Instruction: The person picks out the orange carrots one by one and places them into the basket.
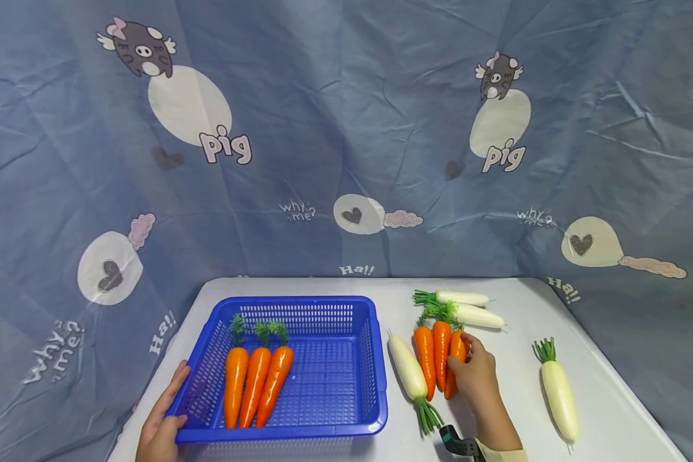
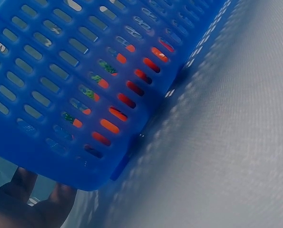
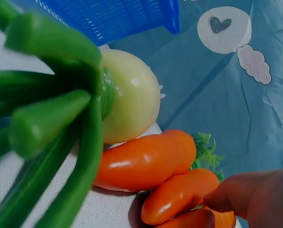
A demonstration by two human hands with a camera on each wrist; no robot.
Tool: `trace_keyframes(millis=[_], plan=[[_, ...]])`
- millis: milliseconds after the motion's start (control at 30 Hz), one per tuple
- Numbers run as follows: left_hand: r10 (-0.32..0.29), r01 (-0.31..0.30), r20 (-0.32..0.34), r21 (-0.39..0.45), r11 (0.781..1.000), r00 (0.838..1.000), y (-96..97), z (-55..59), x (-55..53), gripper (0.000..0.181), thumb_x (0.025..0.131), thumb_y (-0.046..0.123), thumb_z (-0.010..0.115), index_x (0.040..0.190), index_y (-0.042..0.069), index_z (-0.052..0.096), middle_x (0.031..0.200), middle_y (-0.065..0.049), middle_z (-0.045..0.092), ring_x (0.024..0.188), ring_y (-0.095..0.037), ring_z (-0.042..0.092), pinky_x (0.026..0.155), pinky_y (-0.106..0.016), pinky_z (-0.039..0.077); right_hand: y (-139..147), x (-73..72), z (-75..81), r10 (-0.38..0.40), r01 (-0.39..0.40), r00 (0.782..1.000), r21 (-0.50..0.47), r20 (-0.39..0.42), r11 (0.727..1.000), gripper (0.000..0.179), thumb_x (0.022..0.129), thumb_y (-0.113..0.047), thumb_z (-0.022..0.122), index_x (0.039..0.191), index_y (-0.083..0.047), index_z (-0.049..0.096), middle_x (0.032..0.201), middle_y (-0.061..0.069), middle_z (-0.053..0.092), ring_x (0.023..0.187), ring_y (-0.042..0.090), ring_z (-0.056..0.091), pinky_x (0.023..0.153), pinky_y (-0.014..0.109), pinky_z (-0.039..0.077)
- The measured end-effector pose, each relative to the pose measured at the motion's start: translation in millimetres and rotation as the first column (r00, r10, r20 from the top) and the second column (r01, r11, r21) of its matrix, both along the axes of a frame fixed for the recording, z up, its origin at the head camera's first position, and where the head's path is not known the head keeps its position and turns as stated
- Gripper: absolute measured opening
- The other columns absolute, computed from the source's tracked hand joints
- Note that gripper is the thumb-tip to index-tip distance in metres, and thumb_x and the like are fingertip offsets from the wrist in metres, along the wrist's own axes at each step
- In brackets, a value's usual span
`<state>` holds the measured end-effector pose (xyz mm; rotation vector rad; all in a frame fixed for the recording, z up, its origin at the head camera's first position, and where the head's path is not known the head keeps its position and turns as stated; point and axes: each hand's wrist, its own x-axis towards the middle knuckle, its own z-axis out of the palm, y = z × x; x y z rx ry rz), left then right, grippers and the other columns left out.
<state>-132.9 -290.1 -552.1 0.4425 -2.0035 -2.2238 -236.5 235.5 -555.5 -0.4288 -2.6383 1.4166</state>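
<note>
My right hand [image 1: 478,369] pinches the rightmost orange carrot [image 1: 456,350] of three lying side by side on the table. In the right wrist view, the thumb [image 3: 227,195] reaches between two carrots, next to the middle carrot [image 3: 179,194]. At the left front corner of a blue plastic basket [image 1: 277,433], my left hand [image 1: 162,417] grips the rim. Three more carrots [image 1: 255,385] with green tops lie along the left part of the basket. Through its slotted wall [image 2: 51,99], the left wrist view shows patches of orange and green.
A white radish [image 1: 407,366] lies between basket and carrots; its green stems [image 3: 60,85] fill the right wrist view's left side. Two radishes [image 1: 473,314] lie behind the carrots, another radish [image 1: 559,398] at the right. Patterned cloth [image 1: 346,128] surrounds the white table [image 1: 514,359].
</note>
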Motion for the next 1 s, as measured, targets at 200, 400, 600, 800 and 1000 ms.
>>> trace_keyframes(millis=[200, 400, 600, 800, 1000], plan=[[-0.001, 0.001, -0.026, -0.001, 1.0, 1.0, -0.1, -1.3, 1.2, 0.086, 0.085, -0.013, 0.02, 0.167, 0.013, 0.027, 0.175, 0.018, 0.012, 0.163, -0.015, -0.001, 0.129, -0.035, -0.001, 1.2, 0.1, -2.8, 0.004, -0.004, 1.0, 0.018, -0.01, 1.0, 0.07, 0.089, -0.004, 0.065, 0.154, 0.003, 0.04, 0.139, 0.041, 0.053, 0.121, 0.05, 0.061, 0.087, 0.047, 0.061], [0.014, -0.014, 0.004, -0.003, 1.0, 1.0, 0.4, 0.1, 0.5, 0.086, 0.085, -0.012, 0.021, 0.167, 0.015, 0.029, 0.174, 0.02, 0.013, 0.163, -0.014, -0.001, 0.129, -0.043, -0.003, 3.0, 1.0, -3.3, 0.011, -0.01, 1.0, 0.035, -0.007, 0.999, 0.07, 0.09, -0.005, 0.066, 0.154, 0.003, 0.04, 0.142, 0.042, 0.053, 0.126, 0.052, 0.06, 0.094, 0.052, 0.058], [0.003, -0.004, 0.009, 0.008, 1.0, 1.0, 0.3, 0.2, 0.4, 0.087, 0.085, -0.011, 0.021, 0.167, 0.015, 0.028, 0.174, 0.021, 0.012, 0.163, -0.016, -0.002, 0.128, -0.05, -0.004, 5.1, 2.1, -2.0, 0.01, -0.011, 1.0, 0.088, 0.018, 0.996, 0.071, 0.09, -0.009, 0.064, 0.157, 0.0, 0.041, 0.142, 0.041, 0.054, 0.126, 0.052, 0.06, 0.094, 0.056, 0.058], [0.01, -0.011, 0.027, 0.004, 1.0, 1.0, 0.3, 0.4, 0.1, 0.086, 0.085, -0.011, 0.021, 0.167, 0.016, 0.029, 0.173, 0.022, 0.012, 0.163, -0.016, -0.002, 0.128, -0.052, -0.005, 7.6, 3.5, 0.6, -0.034, 0.032, 0.998, 0.05, 0.046, 0.998, 0.069, 0.093, -0.012, 0.062, 0.158, -0.002, 0.04, 0.14, 0.037, 0.055, 0.126, 0.05, 0.058, 0.098, 0.058, 0.053], [0.015, -0.016, 0.033, 0.006, 1.0, 0.999, 1.1, 2.0, -0.2, 0.087, 0.085, -0.011, 0.021, 0.167, 0.017, 0.029, 0.173, 0.022, 0.013, 0.163, -0.015, -0.002, 0.129, -0.047, -0.004, 9.2, 2.2, -0.9, -0.109, 0.114, 0.992, -0.068, 0.067, 0.991, 0.063, 0.096, -0.013, 0.058, 0.156, -0.004, 0.043, 0.137, 0.031, 0.053, 0.122, 0.045, 0.056, 0.082, 0.04, 0.058]])
